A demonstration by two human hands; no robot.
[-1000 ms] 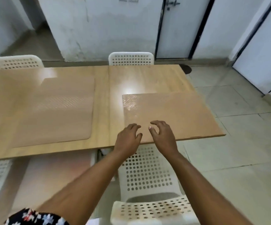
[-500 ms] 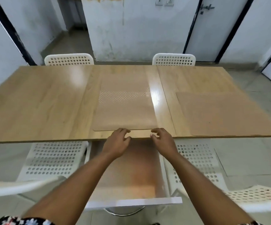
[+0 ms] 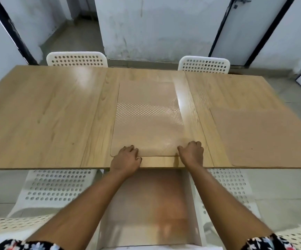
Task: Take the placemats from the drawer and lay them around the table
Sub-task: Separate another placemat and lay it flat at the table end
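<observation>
A tan placemat [image 3: 147, 121] lies flat in the middle of the wooden table [image 3: 43, 120], its near edge close to the table's front edge. My left hand [image 3: 126, 159] presses on its near left corner with curled fingers. My right hand [image 3: 191, 153] presses on its near right corner. A second tan placemat [image 3: 263, 139] lies flat at the table's right end. Below the table's front edge the white drawer [image 3: 194, 210] stands pulled out between my forearms. Its tan inside is blurred, so I cannot tell what lies in it.
Two white perforated chairs [image 3: 76, 59] [image 3: 203, 64] stand at the table's far side. Two more [image 3: 56, 188] [image 3: 230, 186] are tucked under the near side, left and right of the drawer. A white wall and doors stand behind.
My view swung from the right placemat to the middle one. My hands moved there and have spread apart from its near middle to its near corners.
</observation>
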